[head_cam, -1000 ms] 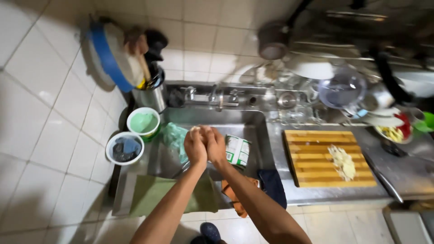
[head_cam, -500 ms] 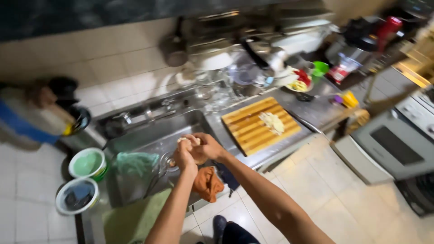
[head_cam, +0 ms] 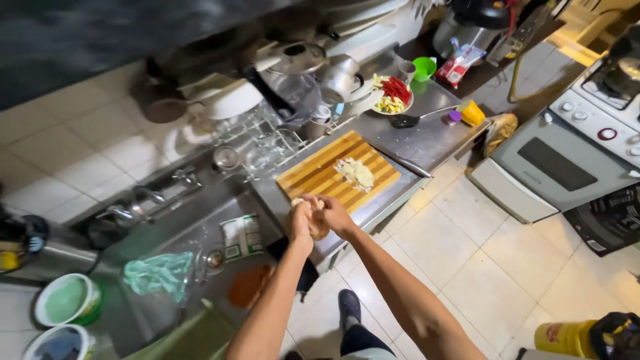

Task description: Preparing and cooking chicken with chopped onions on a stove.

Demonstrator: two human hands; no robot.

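Hands clasped together at the near edge of the board (head_cam: 338, 175): left hand (head_cam: 300, 223) and right hand (head_cam: 335, 215) both in a closed grip on a pale lump (head_cam: 316, 220), mostly hidden. Chopped bits (head_cam: 357, 173) mid-board. Plate (head_cam: 392, 95) beyond the board.

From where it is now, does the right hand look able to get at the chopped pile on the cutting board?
Probably yes. The right hand is clasped with the left hand at the near corner of the wooden cutting board, and nothing lies on the board between it and the chopped pile.
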